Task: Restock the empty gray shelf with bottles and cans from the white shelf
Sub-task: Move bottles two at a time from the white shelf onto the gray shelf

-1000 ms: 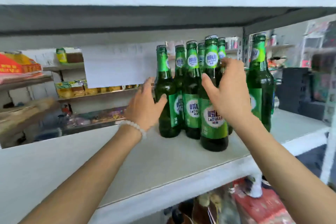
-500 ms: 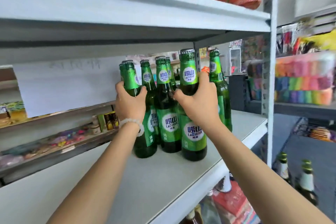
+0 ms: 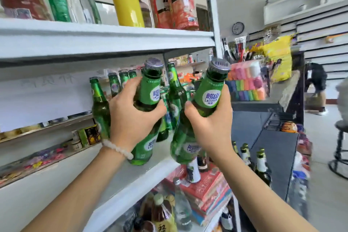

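My left hand (image 3: 131,117) is shut on a green glass beer bottle (image 3: 150,88), lifted and tilted above the white shelf board (image 3: 120,181). Gripped around the neck of a second green beer bottle (image 3: 209,90), my right hand (image 3: 211,126) holds it tilted just past the shelf's front edge. Several more green bottles (image 3: 99,103) still stand upright on the white shelf behind my hands. The gray shelf (image 3: 271,149) lies lower right, with a few green bottles (image 3: 261,167) at its near edge.
The shelf above (image 3: 105,37) carries tall bottles and a yellow can. Below the white board are bottles and red boxes (image 3: 205,184). A white upright post (image 3: 212,11) stands right of my hands. Far right a person (image 3: 316,84) bends beside a black stool (image 3: 340,145).
Both hands closed on a bottle each and lifted them off the white shelf, drawing them toward me and tilting them. My view swung right and up.
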